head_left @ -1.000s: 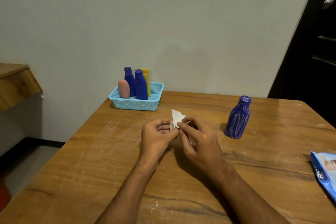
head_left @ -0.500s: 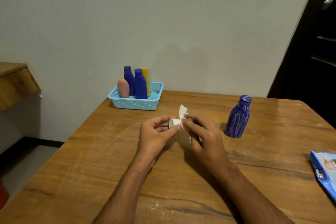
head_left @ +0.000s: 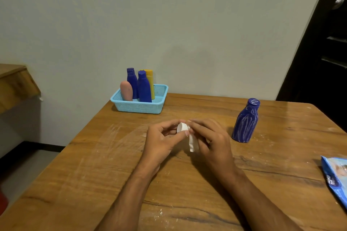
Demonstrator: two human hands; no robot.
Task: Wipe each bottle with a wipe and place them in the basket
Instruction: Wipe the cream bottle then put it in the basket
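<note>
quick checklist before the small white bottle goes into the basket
1. Left hand pinches the small white bottle: ok.
2. Right hand holds the wipe against the bottle: ok.
3. Whole bottle wiped: cannot tell, the fingers cover most of it.
4. Room in the basket: ok, its right part shows bare mesh beside the pink bottle, two blue bottles and yellow bottle.
5. Path from hands to basket over the table: ok, nothing stands between.
6. Streaked blue bottle wiped: not ok, it stands marked on the table, right of the hands.
</note>
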